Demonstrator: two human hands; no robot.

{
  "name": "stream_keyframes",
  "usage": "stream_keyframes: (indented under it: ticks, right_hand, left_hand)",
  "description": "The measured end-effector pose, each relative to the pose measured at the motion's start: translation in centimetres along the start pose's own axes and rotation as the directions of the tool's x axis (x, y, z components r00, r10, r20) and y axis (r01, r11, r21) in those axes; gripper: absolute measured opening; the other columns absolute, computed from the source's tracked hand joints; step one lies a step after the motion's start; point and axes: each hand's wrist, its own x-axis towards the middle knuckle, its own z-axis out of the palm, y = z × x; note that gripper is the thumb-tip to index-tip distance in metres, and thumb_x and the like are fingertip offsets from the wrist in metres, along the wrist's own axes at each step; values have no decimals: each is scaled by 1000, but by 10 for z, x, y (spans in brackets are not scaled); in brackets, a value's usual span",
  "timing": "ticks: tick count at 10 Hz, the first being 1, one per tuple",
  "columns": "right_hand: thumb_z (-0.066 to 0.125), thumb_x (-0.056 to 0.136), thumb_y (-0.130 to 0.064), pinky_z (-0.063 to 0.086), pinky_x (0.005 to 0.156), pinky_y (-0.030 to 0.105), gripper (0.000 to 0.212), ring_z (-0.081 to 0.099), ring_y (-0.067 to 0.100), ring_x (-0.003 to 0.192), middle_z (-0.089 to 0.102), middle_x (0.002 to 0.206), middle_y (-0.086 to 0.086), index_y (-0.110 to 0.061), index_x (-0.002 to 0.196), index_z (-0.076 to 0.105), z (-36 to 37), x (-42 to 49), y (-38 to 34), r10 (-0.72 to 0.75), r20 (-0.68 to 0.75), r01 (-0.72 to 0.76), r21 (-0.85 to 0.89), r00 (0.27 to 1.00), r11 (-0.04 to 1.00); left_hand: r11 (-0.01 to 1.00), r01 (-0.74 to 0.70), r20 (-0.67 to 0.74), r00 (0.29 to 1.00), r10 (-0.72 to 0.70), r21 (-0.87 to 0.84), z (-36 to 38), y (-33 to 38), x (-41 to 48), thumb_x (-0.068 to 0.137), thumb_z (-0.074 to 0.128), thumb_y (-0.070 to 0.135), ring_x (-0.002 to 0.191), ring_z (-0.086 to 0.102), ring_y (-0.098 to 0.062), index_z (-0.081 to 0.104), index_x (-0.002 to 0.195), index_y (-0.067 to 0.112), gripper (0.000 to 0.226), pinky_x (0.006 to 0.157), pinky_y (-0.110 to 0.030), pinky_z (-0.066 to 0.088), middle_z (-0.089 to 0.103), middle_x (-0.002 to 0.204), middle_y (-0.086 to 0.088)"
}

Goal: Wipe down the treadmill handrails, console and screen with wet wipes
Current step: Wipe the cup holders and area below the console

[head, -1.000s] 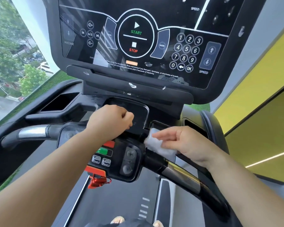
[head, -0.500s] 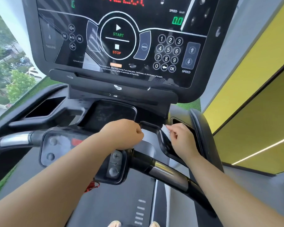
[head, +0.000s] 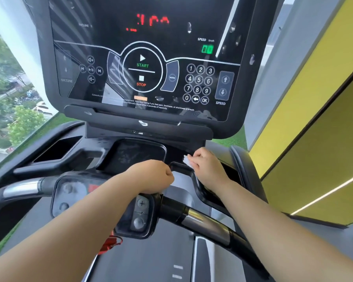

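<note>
A black treadmill console fills the view, its dark touch screen (head: pixel 143 64) showing START, STOP and a number pad. My right hand (head: pixel 207 166) presses a white wet wipe (head: pixel 186 160) against the black rim of the right-hand tray (head: pixel 180 166), just below the screen. Only a small edge of the wipe shows past my fingers. My left hand (head: pixel 151 177) is a closed fist resting on the small control pod (head: pixel 140 216) in the middle of the front handrail. The right handrail (head: pixel 208 224), with a silver sensor band, runs down towards me.
The left handrail (head: pixel 21 190) with its silver band sits at the left, and a recessed cup holder (head: pixel 58 149) lies behind it. A red safety clip (head: pixel 110 244) hangs under the pod. A window is at the left, a yellow wall at the right.
My right hand has carried the wipe from the handrail joint up and back onto the tray rim. The view has tilted upwards, showing more of the screen. My left fist has stayed on the pod.
</note>
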Motion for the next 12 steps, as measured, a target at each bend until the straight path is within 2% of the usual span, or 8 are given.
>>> stream_keyframes:
  ticks: [1, 4, 6, 8, 9, 10, 11, 12]
  right_hand:
    - [55, 95, -19, 39, 86, 28, 29, 46, 25, 97, 51, 105, 10, -3, 118, 62, -12, -19, 16, -41, 90, 45, -44, 995, 998]
    - [48, 96, -20, 41, 75, 38, 16, 48, 24, 82, 52, 89, 9, -11, 82, 48, 5, 10, -17, 277, 10, -275, 156, 961, 949]
    - [54, 93, -26, 25, 64, 24, 30, 32, 15, 68, 36, 72, -5, -1, 77, 54, 21, 17, -21, 249, -26, -242, 154, 968, 958]
    - [41, 97, -13, 31, 71, 29, 27, 39, 20, 83, 50, 94, 9, -9, 107, 65, 29, 36, -51, 56, 51, -50, -102, 997, 993]
    - [71, 77, -1, 43, 52, 32, 8, 49, 26, 68, 50, 73, 10, -5, 84, 70, 34, 41, -57, -20, 118, 29, -74, 993, 997]
    - [68, 84, -6, 43, 56, 29, 7, 52, 24, 73, 50, 76, 8, -1, 81, 64, 46, 50, -73, -33, 184, 51, -95, 982, 994]
    - [45, 98, -27, 32, 59, 31, 24, 43, 19, 72, 48, 83, 3, -8, 86, 51, 50, 60, -90, 75, 137, -72, -29, 988, 997]
    - [44, 99, -27, 33, 71, 30, 26, 42, 18, 81, 46, 92, 2, -7, 103, 59, 45, 59, -98, 2, 238, 28, -122, 971, 992]
  left_hand:
    - [1000, 2, -32, 999, -2, 11, 1, -2, -3, 92, 34, 29, 103, 59, -20, 65, 109, 19, 37, 84, -31, 47, 64, 113, -1]
    - [1000, 1, -123, 992, 2, 22, 1, -1, -8, 92, 34, 28, 84, 59, -18, 64, 95, 23, 31, 71, -30, 47, 67, 101, 3]
    - [994, 112, -378, 920, -102, 5, -23, -38, -40, 93, 38, 28, 81, 62, -20, 66, 105, 34, 31, 69, -29, 51, 68, 94, 4]
    - [935, 250, -416, 845, -337, -250, -23, -106, -63, 93, 41, 23, 69, 58, -20, 68, 96, 32, 28, 56, -26, 39, 70, 87, 1]
    - [937, 230, -417, 848, -326, -264, -19, -116, -63, 94, 41, 26, 60, 55, -12, 64, 89, 40, 27, 48, -23, 34, 67, 76, 7]
    - [950, 215, -443, 845, -298, -227, -16, -116, -63, 93, 40, 28, 73, 53, -17, 65, 91, 40, 28, 51, -21, 31, 64, 85, 7]
    - [964, 186, -479, 840, -256, -189, -12, -119, -62, 92, 38, 29, 87, 55, -18, 67, 93, 35, 30, 57, -26, 31, 66, 101, 8]
    - [974, 155, -508, 833, -219, -166, -8, -123, -60, 92, 38, 29, 92, 56, -19, 68, 93, 29, 30, 63, -27, 35, 66, 102, 7]
